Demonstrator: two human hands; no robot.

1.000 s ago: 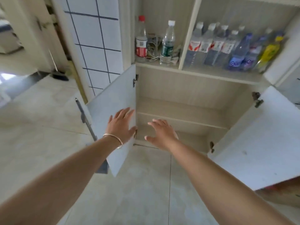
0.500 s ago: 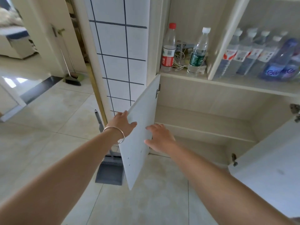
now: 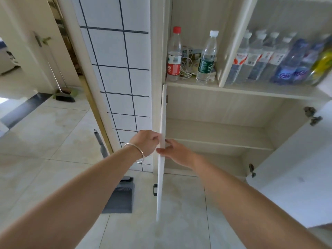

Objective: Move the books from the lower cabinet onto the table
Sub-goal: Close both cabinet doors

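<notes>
The lower cabinet [image 3: 215,139] stands open, and I see no books on its bare wooden shelf or bottom. Its left door [image 3: 160,186] is turned edge-on to me. My left hand [image 3: 148,142], with a silver bangle on the wrist, curls against the outer face of that door at its front edge. My right hand [image 3: 175,152] lies on the inner face, with its thumb over the edge. The right door [image 3: 296,168] hangs wide open. No table is in view.
Water bottles [image 3: 206,58] and tangled cables fill the shelf above, and more bottles [image 3: 269,60] stand to the right. A grey dustpan [image 3: 120,196] leans by the tiled wall [image 3: 122,69] at the left. A broom [image 3: 64,94] stands in the doorway beyond.
The left door has swung from facing me to edge-on. My hands have closed in on its front edge, one on each side. My view has shifted right and nearer.
</notes>
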